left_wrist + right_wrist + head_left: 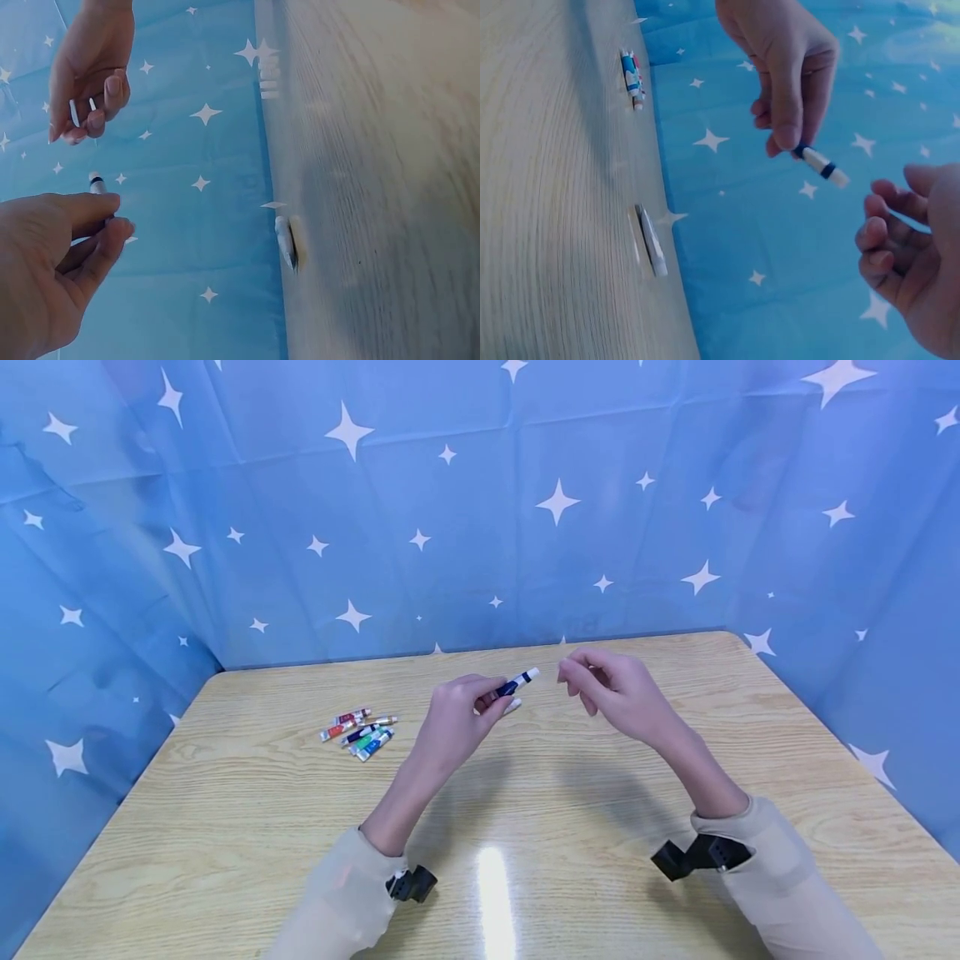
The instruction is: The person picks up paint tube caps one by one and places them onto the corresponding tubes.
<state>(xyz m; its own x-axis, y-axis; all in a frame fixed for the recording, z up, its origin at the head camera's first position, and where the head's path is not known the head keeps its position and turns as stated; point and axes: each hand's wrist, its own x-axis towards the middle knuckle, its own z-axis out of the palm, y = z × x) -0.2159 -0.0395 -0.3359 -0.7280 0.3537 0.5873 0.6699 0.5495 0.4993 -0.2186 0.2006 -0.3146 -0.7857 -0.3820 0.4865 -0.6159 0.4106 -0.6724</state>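
Observation:
In the head view my left hand (459, 714) pinches a small paint tube (517, 682) between thumb and fingers. Dark blue and white, it has a white cap that points up and to the right; the fingers cover its other end. To the right, apart from the tube, hovers my right hand (611, 693), fingers loosely bent and nothing visible in them. Below the held tube, a second, whitish tube (651, 240) lies on the table in the right wrist view. Part of it is hidden behind the left hand in the head view.
Several paint tubes (363, 732) in red, orange, green and blue lie in a loose pile on the left of the wooden table (225, 827). A blue curtain with white stars (450, 527) hangs behind the table's far edge.

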